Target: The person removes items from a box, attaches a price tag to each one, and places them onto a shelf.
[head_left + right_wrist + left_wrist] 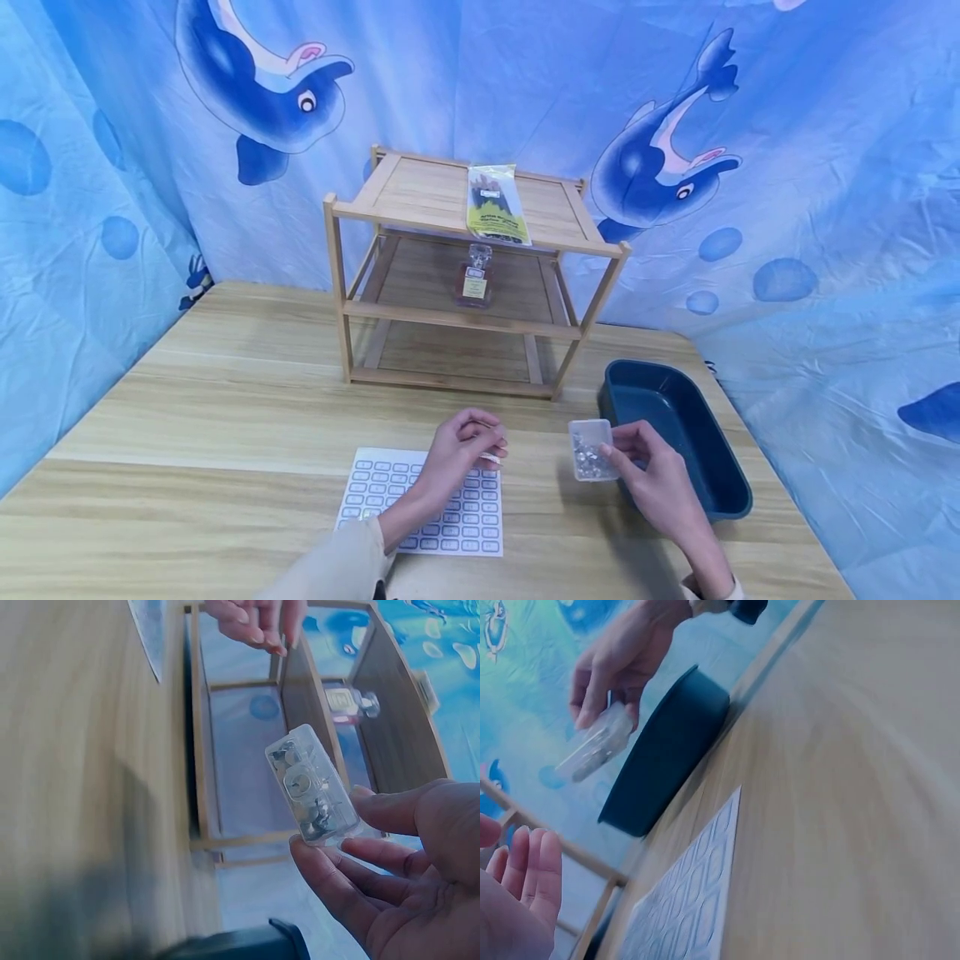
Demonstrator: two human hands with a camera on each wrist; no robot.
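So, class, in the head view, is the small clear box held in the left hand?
No, the right hand holds the small clear box, and the left hand is apart from it.

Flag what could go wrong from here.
The right hand holds the clear box near one side, above the table, so it might slip. I can't tell whether it's latched; if not, the metallic pieces could scatter onto the label sheet or into the teal bin.
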